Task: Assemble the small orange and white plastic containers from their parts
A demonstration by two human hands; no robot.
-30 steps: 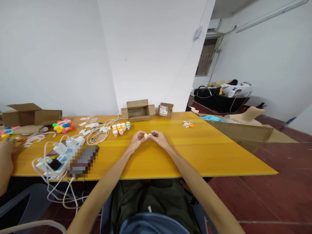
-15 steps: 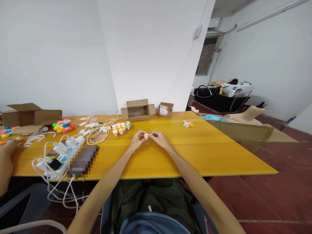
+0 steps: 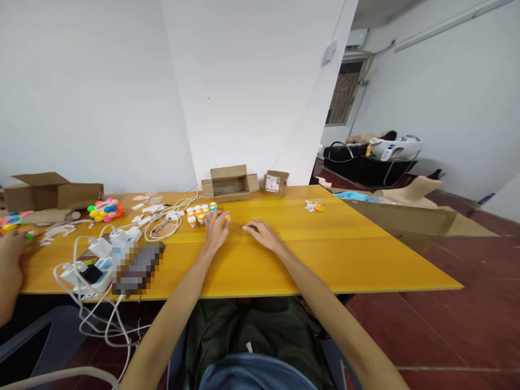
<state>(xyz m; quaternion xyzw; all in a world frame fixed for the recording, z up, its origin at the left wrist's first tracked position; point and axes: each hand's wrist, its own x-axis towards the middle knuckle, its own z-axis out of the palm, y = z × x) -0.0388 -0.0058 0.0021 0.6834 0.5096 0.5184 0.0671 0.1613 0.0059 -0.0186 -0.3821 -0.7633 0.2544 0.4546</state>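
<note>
My left hand (image 3: 216, 232) reaches to the right edge of a cluster of small bottle-like pieces (image 3: 192, 219) with white tops and orange bands, one of them teal. At its thumb and fingertips is a small orange-and-white piece (image 3: 227, 217), which the fingers appear to pinch; they partly cover it and the nearest of the cluster. Over the table to the right, my right hand (image 3: 260, 233) has loosely bent fingers and thumb a little apart, with nothing visible in them.
Loose white and orange parts (image 3: 312, 206) lie to the right. Two cardboard boxes (image 3: 229, 187) (image 3: 276, 182) stand by the wall. Leftward are white cables (image 3: 162, 233), a power strip (image 3: 117, 252), a blurred dark phone-like object (image 3: 140, 268), a colourful ball toy (image 3: 104, 209) and another person's hand (image 3: 12, 252).
My hands, together around a small white-and-orange piece before, are now apart. The left has moved left to the cluster with the piece; the right has stayed nearly in place.
</note>
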